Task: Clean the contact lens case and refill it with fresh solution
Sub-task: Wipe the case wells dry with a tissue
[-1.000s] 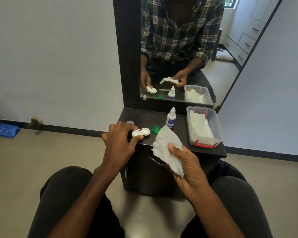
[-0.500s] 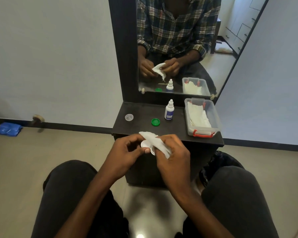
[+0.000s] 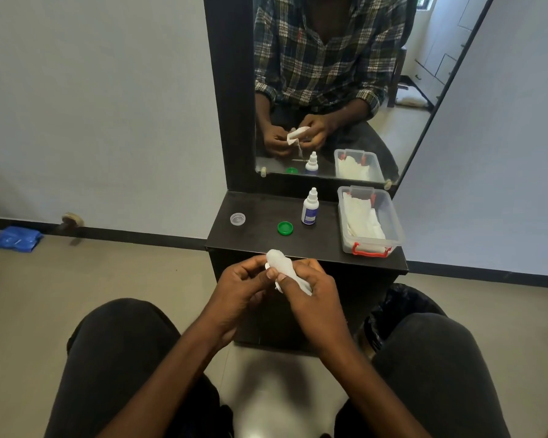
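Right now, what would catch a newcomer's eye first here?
Both hands, the left hand and right hand, meet at the shelf's front edge, rubbing a white tissue over the mostly hidden lens case. Behind them stand a green cap, a small solution bottle and a clear tissue box.

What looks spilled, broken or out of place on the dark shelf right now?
Nothing stands out. The white dropper bottle stands upright, the green cap and clear cap lie flat on the dark shelf, and no spill shows.
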